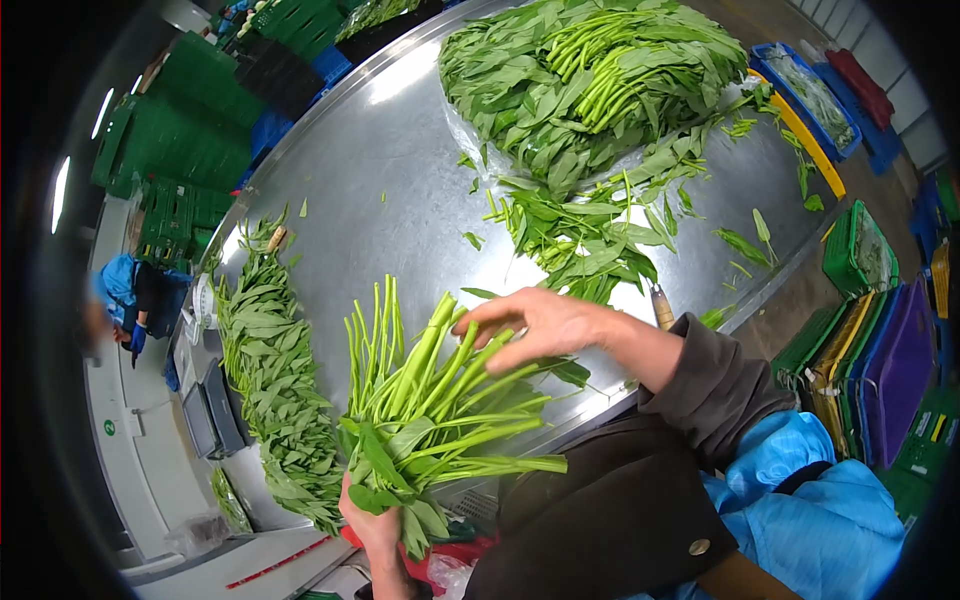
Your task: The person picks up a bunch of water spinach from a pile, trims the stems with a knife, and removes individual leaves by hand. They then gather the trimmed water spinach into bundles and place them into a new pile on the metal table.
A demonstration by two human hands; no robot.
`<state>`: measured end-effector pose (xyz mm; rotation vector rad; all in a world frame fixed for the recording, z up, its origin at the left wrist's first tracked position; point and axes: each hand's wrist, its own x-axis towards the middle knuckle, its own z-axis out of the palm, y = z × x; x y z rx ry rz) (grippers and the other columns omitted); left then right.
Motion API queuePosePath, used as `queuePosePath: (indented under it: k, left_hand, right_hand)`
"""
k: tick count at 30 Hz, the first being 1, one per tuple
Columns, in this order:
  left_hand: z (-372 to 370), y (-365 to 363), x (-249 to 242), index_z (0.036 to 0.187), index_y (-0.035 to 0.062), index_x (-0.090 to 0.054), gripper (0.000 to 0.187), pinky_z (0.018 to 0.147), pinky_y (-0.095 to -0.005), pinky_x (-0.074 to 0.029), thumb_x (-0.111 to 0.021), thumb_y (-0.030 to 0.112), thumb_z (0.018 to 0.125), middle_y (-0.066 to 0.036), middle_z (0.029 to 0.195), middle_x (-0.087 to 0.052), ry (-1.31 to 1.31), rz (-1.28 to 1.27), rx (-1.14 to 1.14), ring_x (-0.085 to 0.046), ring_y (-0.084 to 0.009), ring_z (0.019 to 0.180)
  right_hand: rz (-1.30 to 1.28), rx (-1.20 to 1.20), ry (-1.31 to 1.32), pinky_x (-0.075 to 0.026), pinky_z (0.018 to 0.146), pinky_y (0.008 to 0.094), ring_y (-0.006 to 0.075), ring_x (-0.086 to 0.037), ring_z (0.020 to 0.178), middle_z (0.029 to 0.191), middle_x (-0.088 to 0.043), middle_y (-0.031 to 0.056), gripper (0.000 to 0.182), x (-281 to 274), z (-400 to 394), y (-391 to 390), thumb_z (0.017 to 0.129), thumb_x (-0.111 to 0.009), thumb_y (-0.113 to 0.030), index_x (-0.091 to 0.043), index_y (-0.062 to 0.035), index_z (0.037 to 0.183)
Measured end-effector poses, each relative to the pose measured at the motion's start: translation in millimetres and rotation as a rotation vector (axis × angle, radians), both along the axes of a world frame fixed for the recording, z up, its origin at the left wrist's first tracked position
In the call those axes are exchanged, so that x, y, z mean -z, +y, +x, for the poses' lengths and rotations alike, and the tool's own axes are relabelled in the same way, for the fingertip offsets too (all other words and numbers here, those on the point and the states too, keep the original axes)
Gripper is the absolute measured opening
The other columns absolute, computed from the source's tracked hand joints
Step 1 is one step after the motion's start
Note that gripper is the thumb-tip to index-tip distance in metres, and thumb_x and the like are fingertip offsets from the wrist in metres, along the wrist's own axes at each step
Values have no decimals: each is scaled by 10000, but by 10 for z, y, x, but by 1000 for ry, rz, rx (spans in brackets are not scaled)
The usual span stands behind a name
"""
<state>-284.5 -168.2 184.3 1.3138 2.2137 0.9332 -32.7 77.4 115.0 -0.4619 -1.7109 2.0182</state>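
My left hand [375,530] grips a bunch of green leafy stalks [440,400] near its leafy end, with the cut stems fanning up and to the right. Above the bunch, my right hand [545,325] lies on the stems with its fingers spread, touching the stalk ends. The bunch hangs over the near edge of a steel table [380,170]. A large heap of the same greens [590,75] lies at the far side of the table, with loose stalks [590,235] scattered below it.
A row of sorted greens [270,380] lies along the table's left edge. Green and blue crates [200,130] stack beyond the table on the left; coloured crates [870,360] stand at the right. A person in blue [125,295] crouches far left. A scale [210,410] sits near the table's corner.
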Motion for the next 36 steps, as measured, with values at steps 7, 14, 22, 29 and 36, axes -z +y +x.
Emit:
queuePosePath:
  k: [7, 14, 22, 29, 36]
  left_hand:
    - [-242, 148, 45, 1068, -38, -603, 394, 764, -281, -481, -683, 51, 692, -84, 909, -670, 6, 4, 112, -616, -151, 796]
    - [-397, 286, 129, 1063, -42, -599, 385, 743, -281, -487, -675, 52, 698, -86, 874, -675, 2, 11, 209, -617, -144, 768]
    - [-386, 237, 120, 1056, -41, -601, 382, 745, -282, -491, -682, 33, 690, -95, 892, -684, -25, 19, 118, -626, -150, 776]
    - [-338, 38, 40, 1070, -43, -600, 420, 751, -283, -477, -690, 34, 667, -72, 909, -655, -29, -59, -28, -588, -141, 781]
    - [-52, 39, -137, 1048, -56, -596, 452, 759, -289, -482, -719, 32, 622, -79, 921, -657, -155, -74, -209, -595, -147, 796]
  right_hand:
    - [140, -91, -204, -485, 866, 271, 136, -650, 923, 1008, -714, 88, 306, -253, -71, -90, 806, -699, -173, -690, -24, 1073]
    - [208, 365, -119, -493, 743, 279, 135, -650, 765, 856, -721, 83, 222, -111, -92, -449, 819, -702, -224, -731, -40, 940]
    - [-519, 933, 273, -489, 619, 309, 162, -585, 607, 710, -633, 77, 436, 272, 802, 221, 942, -536, -374, -649, -19, 715]
    - [-328, -50, -139, -516, 828, 297, 157, -632, 939, 1136, -640, 132, 398, 525, 69, -95, 942, -567, -137, -476, 21, 1296]
    - [-70, -120, -180, -513, 660, 244, 102, -662, 749, 962, -700, 75, 245, 95, -394, -41, 869, -631, -82, -650, -22, 1106]
